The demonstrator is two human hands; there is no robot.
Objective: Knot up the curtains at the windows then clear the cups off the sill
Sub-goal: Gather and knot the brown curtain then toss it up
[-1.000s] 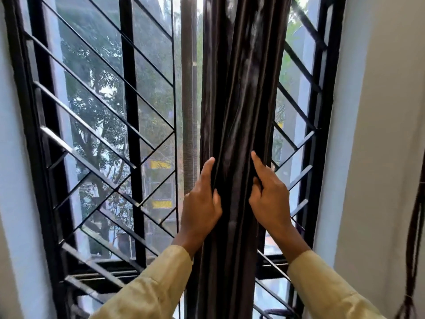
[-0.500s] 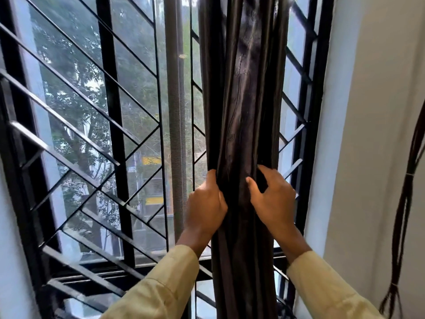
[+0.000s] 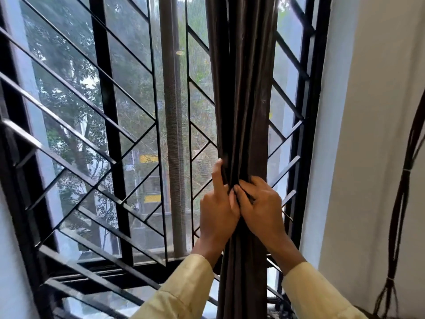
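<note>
Now bunching curtain (image 3: 243, 111) tight, ready for knot.
Since a second ago: brought left hand (image 3: 217, 215) and right hand (image 3: 264, 210) from either edge of curtain to its front, knuckles touching, and squeezed folds into a narrow rope. Left gripping folds, index finger straight up along them; right curled round, thumb pinching. Hangs unknotted, so probably gathering step only; cups not in view. Left of curtain: black grille (image 3: 111, 134), mesh, trees outside. Right of curtain: white wall (image 3: 372, 134), dark cables (image 3: 401, 203).
</note>
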